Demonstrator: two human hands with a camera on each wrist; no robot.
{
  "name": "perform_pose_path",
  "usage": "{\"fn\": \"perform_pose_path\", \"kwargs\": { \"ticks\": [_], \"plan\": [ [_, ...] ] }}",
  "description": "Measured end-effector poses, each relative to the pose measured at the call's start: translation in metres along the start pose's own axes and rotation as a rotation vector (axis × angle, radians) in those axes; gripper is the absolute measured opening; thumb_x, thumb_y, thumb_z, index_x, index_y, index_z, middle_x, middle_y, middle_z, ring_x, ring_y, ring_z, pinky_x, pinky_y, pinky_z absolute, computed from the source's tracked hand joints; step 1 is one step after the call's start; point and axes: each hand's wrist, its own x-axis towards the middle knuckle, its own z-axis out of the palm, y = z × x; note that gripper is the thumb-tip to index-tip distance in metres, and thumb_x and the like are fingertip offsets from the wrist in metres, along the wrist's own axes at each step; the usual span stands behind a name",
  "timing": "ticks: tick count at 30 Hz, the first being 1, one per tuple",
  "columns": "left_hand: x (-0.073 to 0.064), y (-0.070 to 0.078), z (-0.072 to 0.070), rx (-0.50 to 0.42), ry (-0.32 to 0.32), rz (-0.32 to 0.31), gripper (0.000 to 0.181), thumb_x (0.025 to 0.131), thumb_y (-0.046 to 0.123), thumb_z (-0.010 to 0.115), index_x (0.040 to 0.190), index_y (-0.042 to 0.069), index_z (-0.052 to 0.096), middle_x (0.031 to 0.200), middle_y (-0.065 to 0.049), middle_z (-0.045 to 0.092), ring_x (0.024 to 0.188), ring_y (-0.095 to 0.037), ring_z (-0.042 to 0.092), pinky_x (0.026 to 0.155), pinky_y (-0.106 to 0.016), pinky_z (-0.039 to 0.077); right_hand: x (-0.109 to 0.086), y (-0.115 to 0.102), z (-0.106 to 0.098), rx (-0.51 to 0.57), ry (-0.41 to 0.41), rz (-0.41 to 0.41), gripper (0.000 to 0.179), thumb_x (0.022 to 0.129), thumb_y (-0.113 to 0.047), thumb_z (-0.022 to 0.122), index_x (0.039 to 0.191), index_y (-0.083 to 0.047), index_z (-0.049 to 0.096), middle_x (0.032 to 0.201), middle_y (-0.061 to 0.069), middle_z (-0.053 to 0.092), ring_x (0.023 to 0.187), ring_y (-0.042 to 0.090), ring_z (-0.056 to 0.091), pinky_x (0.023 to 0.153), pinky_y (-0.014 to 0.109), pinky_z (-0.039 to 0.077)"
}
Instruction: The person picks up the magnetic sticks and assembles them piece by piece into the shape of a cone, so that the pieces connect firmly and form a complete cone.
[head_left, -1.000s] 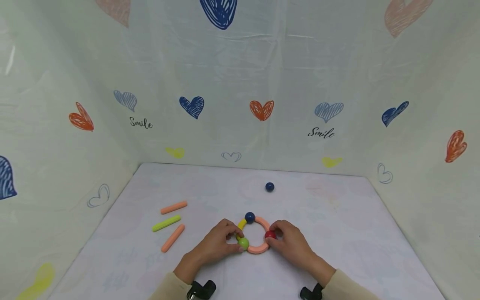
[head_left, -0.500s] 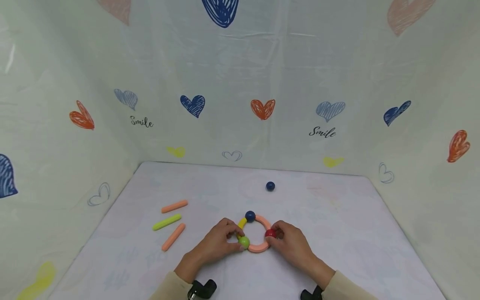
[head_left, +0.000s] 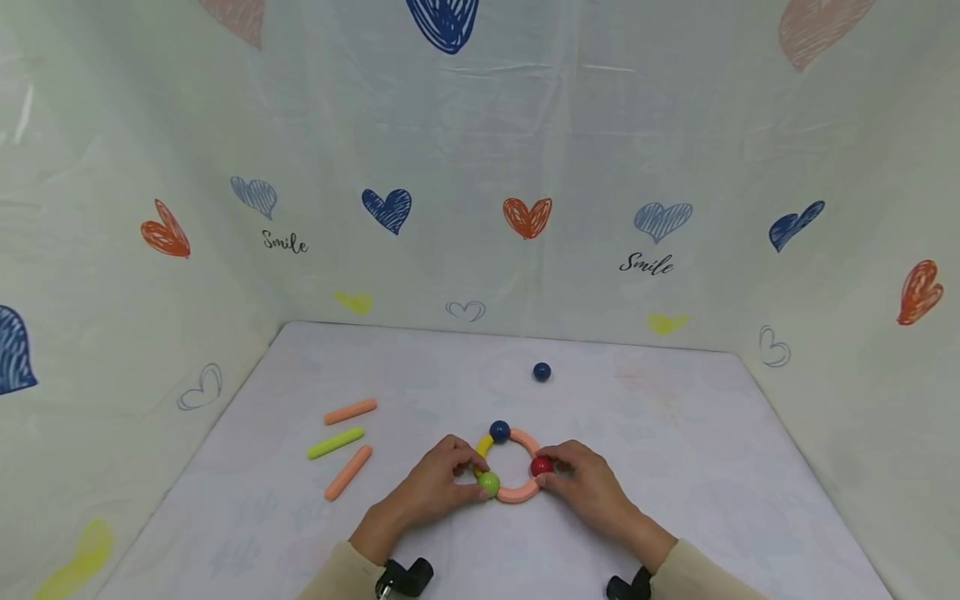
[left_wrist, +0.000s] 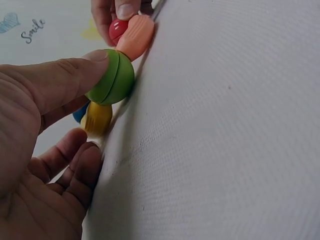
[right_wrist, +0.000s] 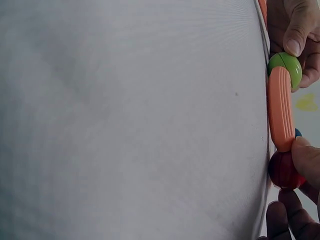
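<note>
A ring of curved rods and balls lies on the table in the head view. It joins a yellow curved rod (head_left: 486,444), a blue ball (head_left: 499,431), two salmon curved rods (head_left: 517,493), a red ball (head_left: 541,467) and a green ball (head_left: 489,483). My left hand (head_left: 438,482) pinches the green ball, its thumb pressed on the ball in the left wrist view and other fingers close to the yellow rod. On the opposite side, my right hand (head_left: 588,487) holds the red ball between thumb and fingers. Fingers partly cover the yellow rod.
To the left of the ring lie two straight salmon rods (head_left: 350,412) and a lime-green rod (head_left: 336,443). A loose dark blue ball (head_left: 542,372) sits farther back on the white table (head_left: 675,433). Heart-printed curtains (head_left: 465,125) enclose the table's back and sides.
My right hand has shifted slightly to the right, so more of the red ball shows between thumb and fingers. My left hand and the ring stay nearly in place.
</note>
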Motion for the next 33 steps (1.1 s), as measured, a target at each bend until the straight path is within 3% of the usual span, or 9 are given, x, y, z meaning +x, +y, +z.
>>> {"fn": "perform_pose_path", "kwargs": {
  "ticks": [13, 24, 33],
  "plan": [
    [-0.001, 0.004, 0.002, 0.013, 0.015, 0.015, 0.026, 0.088, 0.032, 0.087, 0.111, 0.027, 0.075, 0.114, 0.004, 0.053, 0.106, -0.015, 0.053, 0.097, -0.041, 0.05, 0.0, -0.002, -0.001, 0.02, 0.001, 0.035, 0.03, 0.086, -0.021, 0.089, 0.113, -0.023, 0.076, 0.102, -0.014, 0.066, 0.095, 0.009, 0.059, 0.081, 0.025, 0.052],
    [0.0, 0.003, 0.005, 0.018, 0.035, 0.022, 0.026, 0.09, 0.031, 0.086, 0.113, 0.027, 0.074, 0.113, 0.005, 0.052, 0.106, -0.014, 0.053, 0.098, -0.04, 0.051, 0.003, -0.001, 0.001, -0.001, 0.004, 0.048, 0.03, 0.087, -0.021, 0.088, 0.115, -0.024, 0.076, 0.103, -0.013, 0.066, 0.095, 0.008, 0.059, 0.081, 0.025, 0.053],
    [0.001, 0.002, 0.006, 0.03, 0.069, 0.046, 0.028, 0.092, 0.03, 0.083, 0.118, 0.024, 0.075, 0.111, 0.004, 0.053, 0.096, -0.013, 0.05, 0.082, -0.027, 0.045, 0.01, -0.001, 0.0, -0.016, 0.008, 0.061, 0.031, 0.088, -0.02, 0.087, 0.117, -0.022, 0.076, 0.103, -0.011, 0.066, 0.095, 0.008, 0.058, 0.082, 0.027, 0.053]
  ]
}}
